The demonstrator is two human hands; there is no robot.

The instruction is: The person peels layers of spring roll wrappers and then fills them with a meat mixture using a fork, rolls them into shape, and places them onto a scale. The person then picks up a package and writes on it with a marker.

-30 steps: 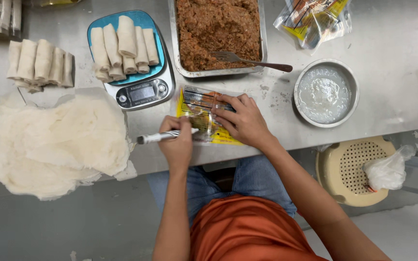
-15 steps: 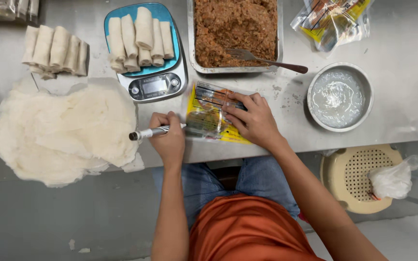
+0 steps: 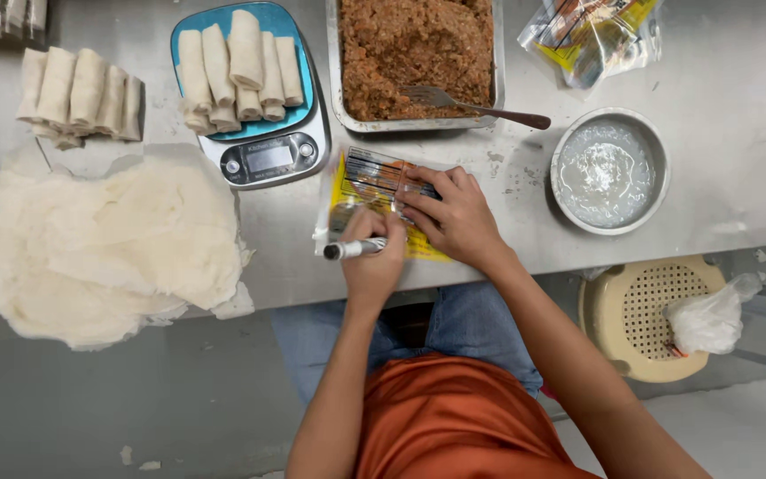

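Both hands (image 3: 374,257) (image 3: 454,217) unmoved on one packet (image 3: 374,191), one marker (image 3: 354,249).

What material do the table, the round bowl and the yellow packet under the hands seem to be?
Table: dull brushed metal, probably steel, with a grey sheen. Round bowl: metal too, with a shiny rim. Yellow packet: thin glossy plastic film, which crinkles and reflects light.
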